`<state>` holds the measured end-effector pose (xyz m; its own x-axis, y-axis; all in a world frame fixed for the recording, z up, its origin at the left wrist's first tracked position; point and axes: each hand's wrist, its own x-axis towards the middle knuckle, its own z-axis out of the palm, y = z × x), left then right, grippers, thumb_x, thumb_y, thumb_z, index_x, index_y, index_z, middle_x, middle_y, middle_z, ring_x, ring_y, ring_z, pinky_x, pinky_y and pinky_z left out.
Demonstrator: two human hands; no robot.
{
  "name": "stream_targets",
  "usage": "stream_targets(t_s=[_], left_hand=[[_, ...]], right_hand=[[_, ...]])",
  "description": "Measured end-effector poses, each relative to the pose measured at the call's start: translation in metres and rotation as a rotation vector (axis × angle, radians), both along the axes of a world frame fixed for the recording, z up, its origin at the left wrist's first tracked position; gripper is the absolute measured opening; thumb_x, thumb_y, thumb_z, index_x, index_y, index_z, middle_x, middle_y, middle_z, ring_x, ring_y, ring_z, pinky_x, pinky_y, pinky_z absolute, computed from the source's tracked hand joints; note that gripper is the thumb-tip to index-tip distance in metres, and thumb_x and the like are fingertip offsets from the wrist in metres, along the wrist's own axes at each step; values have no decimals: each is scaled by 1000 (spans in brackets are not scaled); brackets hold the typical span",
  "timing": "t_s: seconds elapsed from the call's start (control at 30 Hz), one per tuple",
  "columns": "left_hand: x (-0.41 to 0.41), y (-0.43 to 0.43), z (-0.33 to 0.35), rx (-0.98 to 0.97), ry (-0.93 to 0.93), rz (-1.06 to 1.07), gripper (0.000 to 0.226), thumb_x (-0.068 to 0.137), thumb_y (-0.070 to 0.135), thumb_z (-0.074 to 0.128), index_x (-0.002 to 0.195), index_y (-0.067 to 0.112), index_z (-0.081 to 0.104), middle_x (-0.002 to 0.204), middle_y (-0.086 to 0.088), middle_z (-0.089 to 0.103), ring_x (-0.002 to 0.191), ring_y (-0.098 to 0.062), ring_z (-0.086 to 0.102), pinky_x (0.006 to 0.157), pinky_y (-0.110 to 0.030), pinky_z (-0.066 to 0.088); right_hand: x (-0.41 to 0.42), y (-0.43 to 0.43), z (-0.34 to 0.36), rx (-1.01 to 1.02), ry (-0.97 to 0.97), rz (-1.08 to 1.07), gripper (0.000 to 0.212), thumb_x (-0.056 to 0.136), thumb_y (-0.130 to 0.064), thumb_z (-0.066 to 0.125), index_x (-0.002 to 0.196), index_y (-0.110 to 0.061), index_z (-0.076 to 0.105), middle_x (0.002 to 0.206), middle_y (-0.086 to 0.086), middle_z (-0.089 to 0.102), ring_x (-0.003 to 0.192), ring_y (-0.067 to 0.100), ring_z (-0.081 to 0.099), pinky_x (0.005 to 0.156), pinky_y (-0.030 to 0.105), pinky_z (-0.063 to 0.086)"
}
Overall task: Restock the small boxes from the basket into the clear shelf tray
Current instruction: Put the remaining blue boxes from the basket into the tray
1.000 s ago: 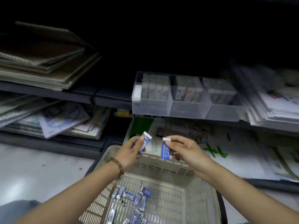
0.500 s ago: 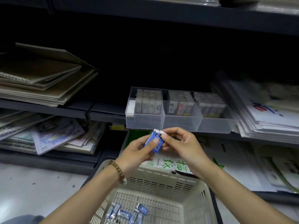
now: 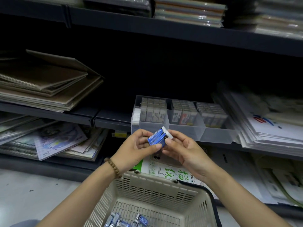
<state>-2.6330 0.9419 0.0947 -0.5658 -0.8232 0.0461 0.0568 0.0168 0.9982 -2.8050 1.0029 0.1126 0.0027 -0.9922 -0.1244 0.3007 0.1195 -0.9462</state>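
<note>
Both hands hold small blue and white boxes (image 3: 157, 137) pressed together side by side, just below the front of the clear shelf tray (image 3: 183, 131). My left hand (image 3: 137, 148) pinches them from the left with thumb and fingers. My right hand (image 3: 183, 149) pinches them from the right, near their white ends. The tray has three compartments filled with rows of small upright boxes. Below, the beige plastic basket (image 3: 157, 192) holds several more blue boxes (image 3: 126, 221) on its bottom.
Brown spiral sketchbooks (image 3: 45, 82) are stacked on the shelf left of the tray, white paper packs (image 3: 268, 126) to its right. Printed pads (image 3: 54, 141) lie on the lower shelf. An upper shelf (image 3: 180, 30) overhangs. A grey floor (image 3: 32, 190) lies at left.
The two boxes, held apart one in each hand a second ago, are now joined between both hands. Both hands rose toward the tray and the view tilted up.
</note>
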Motion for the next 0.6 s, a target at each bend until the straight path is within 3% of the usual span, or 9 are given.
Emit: stream_targets(t_s=[0.2,0.37,0.47,0.6], left_hand=[[4,-14,18,-199,-5,142,48,56,46,77,98,26,67,94,6,72,69,-13,60,71,-23,55],[6,-29,24,-314,9,354,50,58,56,73,102,33,66,80,16,68,55,-2,51,56,-13,46],[7,-37,25,-338,18,390,60,61,57,68,115,35,56,101,13,64,68,2,55,66,-14,49],[14,-50,17,-336,-77,421,88,59,74,54,135,33,36,130,18,46,111,2,47,90,-19,41]], right_hand=[[5,-11,27,-96,102,-1,48,71,-24,71,117,-15,60,110,5,70,89,13,69,74,19,54],[11,-39,56,-105,217,61,35,81,-19,64,114,-10,61,107,10,70,87,14,69,73,17,54],[13,-59,66,-102,311,91,26,92,-15,56,116,-6,60,108,13,69,87,14,69,73,16,54],[11,-87,71,-91,472,22,30,94,-14,54,120,1,56,102,13,68,79,13,69,68,17,55]])
